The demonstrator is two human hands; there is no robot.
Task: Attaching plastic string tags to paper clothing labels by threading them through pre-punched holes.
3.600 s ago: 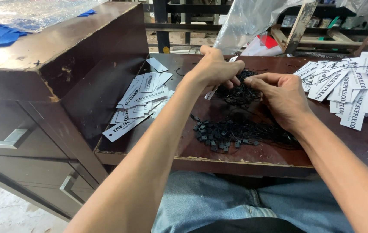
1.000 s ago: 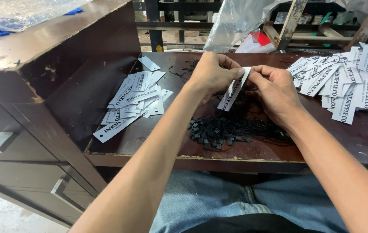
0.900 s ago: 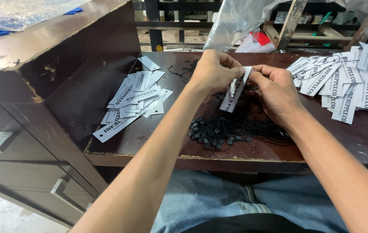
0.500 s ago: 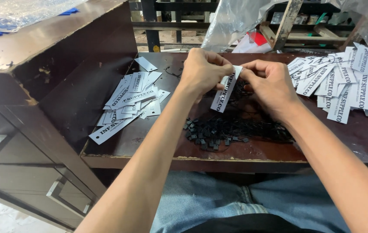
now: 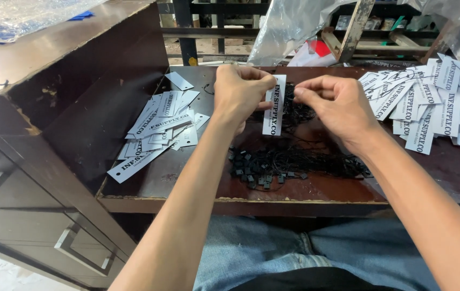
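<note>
We see two bare hands above a dark brown table [image 5: 316,191], and they work on one white paper tag [image 5: 274,112] with dark print. The left hand [image 5: 239,90] is curled and pinches the top of this tag between thumb and fingers, so the tag hangs down almost upright, a little above the table surface. The right hand [image 5: 333,105] is just beside it – its thumb and forefinger are pressed together near the top edge of the tag; we think they pinch a thin black string [image 5: 290,90], but it is too fine to tell for sure.

Under the hands lies one tangled heap of black strings with small square black clasps [image 5: 294,164]; the clasps are too many and too small to count. There are two piles of the same white tags: one pile on the left [image 5: 157,132], perhaps a dozen or more with one tag lying apart behind it, and one larger pile on the right [image 5: 429,102] – too overlapped for counting. On the left stands one dark cabinet [image 5: 36,134] with two metal handles visible. Behind the table hangs one clear plastic bag [image 5: 289,29].
</note>
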